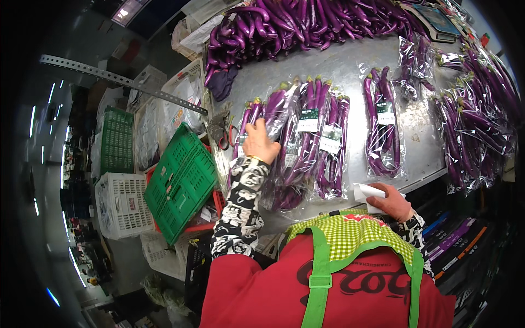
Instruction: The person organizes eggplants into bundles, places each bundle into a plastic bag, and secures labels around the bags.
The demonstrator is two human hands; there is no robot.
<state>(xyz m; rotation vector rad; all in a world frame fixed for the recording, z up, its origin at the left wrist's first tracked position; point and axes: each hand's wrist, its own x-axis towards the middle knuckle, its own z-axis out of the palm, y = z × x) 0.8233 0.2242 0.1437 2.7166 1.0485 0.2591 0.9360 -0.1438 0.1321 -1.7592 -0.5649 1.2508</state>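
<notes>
On the metal table, several clear bags of long purple eggplants [309,126] lie side by side, most with a white and green label. My left hand [261,143] rests on the leftmost bag of eggplants [255,111], its fingers a little apart and pointing away from me. The palm side of that hand is hidden. Close to the table's near edge, my right hand [392,202] is closed around white paper [367,195], perhaps a roll of labels. A separate labelled bag of eggplants [384,126] lies beyond it.
Loose eggplants [306,24] are heaped along the far edge. More bagged eggplants [476,120] crowd the right side. Scissors [227,135] and a dark cloth [222,83] lie at the left edge. Below them stand a green crate [181,180] and a white crate [123,205].
</notes>
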